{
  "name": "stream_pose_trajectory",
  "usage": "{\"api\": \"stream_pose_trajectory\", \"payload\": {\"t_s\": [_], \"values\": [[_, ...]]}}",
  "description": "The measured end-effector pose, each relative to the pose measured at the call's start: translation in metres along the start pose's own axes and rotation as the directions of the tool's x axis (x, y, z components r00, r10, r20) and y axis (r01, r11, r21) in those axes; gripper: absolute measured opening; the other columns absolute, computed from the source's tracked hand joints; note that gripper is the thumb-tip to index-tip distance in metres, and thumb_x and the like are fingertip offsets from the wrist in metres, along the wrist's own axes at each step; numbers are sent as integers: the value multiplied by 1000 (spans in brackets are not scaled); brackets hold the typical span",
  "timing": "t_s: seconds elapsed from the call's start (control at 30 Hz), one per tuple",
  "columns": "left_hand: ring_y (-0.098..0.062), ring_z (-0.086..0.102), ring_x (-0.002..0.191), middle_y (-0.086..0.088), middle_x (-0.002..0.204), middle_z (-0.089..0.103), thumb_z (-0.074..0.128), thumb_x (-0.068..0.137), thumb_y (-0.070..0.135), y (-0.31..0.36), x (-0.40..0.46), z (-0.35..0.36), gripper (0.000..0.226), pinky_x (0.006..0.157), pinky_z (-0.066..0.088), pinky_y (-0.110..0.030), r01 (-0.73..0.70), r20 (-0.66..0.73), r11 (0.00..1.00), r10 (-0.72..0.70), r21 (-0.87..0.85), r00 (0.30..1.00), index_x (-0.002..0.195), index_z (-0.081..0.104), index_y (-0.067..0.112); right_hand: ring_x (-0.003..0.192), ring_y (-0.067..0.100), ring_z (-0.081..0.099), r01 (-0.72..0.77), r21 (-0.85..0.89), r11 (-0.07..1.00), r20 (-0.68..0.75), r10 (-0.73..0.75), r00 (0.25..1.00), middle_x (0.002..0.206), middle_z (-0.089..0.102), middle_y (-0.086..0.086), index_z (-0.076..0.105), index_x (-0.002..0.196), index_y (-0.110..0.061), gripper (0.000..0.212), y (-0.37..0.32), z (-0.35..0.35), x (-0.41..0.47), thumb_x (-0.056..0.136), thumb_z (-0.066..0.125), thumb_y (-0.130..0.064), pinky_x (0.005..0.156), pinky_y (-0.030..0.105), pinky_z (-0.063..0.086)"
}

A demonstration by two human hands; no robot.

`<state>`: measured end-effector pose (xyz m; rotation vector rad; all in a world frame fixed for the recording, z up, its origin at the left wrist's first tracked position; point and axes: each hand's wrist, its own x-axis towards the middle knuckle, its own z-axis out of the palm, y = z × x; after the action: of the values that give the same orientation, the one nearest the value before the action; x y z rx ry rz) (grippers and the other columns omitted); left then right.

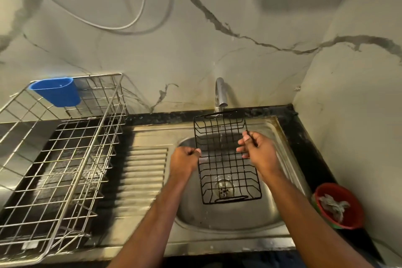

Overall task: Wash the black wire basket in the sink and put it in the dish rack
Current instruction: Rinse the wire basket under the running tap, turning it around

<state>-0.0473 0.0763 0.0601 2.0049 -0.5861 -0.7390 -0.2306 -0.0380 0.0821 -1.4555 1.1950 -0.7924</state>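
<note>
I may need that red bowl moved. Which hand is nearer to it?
Right. The right hand grips the basket on the red bowl's side; the left hand is across the basket.

Dish rack (65, 159) interior open – blue cup (57, 91) blocks far corner.

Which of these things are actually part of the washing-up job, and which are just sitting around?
Part of the job:
black wire basket, gripped by the left hand and right hand
tap, running
sink
dish rack

Just lying about:
blue cup hooked on the rack
red bowl of scraps
white cable on the wall
</note>
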Motion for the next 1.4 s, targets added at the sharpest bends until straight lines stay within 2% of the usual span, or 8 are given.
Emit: {"api": "stream_pose_trajectory", "payload": {"t_s": [0.17, 0.3, 0.4, 0.7, 0.97, 1.13, 1.27, 1.4], "values": [[-22, 72, 71, -13, 89, 77, 66, 98, 19, 11, -9, -21, 20, 51, 51, -24, 55, 32, 967, -48, -250, 998, 87, 73, 4, 78, 13, 75, -10, -9, 1000, 24, 10, 1000, 95, 74, -1, 65, 110, -21, 14, -3, 13, 4, 103, 53, -20, 66, 29, 61], [-25, 74, 74, -15, 92, 77, 62, 101, 22, 24, -21, -36, 25, 59, 57, -31, 86, 83, 910, -57, -406, 995, 101, 72, -2, 76, 15, 75, -40, -24, 999, 48, 41, 998, 95, 73, 1, 65, 111, -19, 14, 3, 20, 8, 103, 53, -20, 65, 30, 61], [-24, 72, 67, -19, 94, 77, 61, 101, 17, 30, -30, -43, 23, 56, 60, -30, 97, 103, 879, -55, -467, 993, 102, 70, -4, 73, 15, 73, -66, -29, 997, 83, 68, 994, 94, 73, 4, 65, 114, -14, 18, 7, 28, 9, 104, 51, -18, 61, 29, 58], [-27, 72, 67, -16, 78, 73, 63, 100, 17, 14, -39, -48, 22, 66, 62, -41, 144, 102, 887, -110, -439, 989, 87, 69, 0, 61, 5, 66, -29, -192, 981, 141, 56, 988, 89, 72, -2, 56, 137, -13, 34, 11, 36, 11, 103, 53, -12, 43, 14, 44], [-26, 76, 74, -22, 97, 75, 64, 99, 13, 19, -42, -38, 21, 67, 64, -37, 165, 101, 901, -135, -402, 986, 102, 67, -7, 62, 7, 68, 11, -172, 985, 77, 2, 997, 90, 73, -4, 63, 127, -13, 26, 6, 24, 10, 104, 53, -19, 49, 15, 43], [-18, 71, 69, -20, 89, 74, 63, 99, 13, 17, -39, -22, 19, 67, 62, -31, 152, 105, 932, -124, -330, 987, 103, 69, -5, 63, 8, 67, 8, -174, 985, 48, 1, 999, 90, 73, -1, 61, 129, -14, 28, 2, 5, 6, 102, 55, -19, 50, 20, 47], [-23, 67, 73, -15, 82, 73, 63, 99, 12, 20, -40, -3, 13, 81, 60, -44, 142, 115, 935, -110, -324, 987, 97, 69, 0, 66, 14, 71, 10, -132, 991, 28, -7, 1000, 88, 73, 3, 58, 134, -13, 33, 1, -13, 5, 101, 58, -16, 49, 25, 48], [-19, 67, 73, -18, 81, 68, 60, 101, 9, 28, -42, 9, 17, 88, 57, -47, 99, 136, 937, -56, -334, 989, 85, 65, 4, 65, 14, 70, -10, -71, 997, -7, 9, 1000, 88, 73, 6, 57, 136, -13, 35, 1, -30, -1, 101, 58, -14, 48, 24, 50]]}}
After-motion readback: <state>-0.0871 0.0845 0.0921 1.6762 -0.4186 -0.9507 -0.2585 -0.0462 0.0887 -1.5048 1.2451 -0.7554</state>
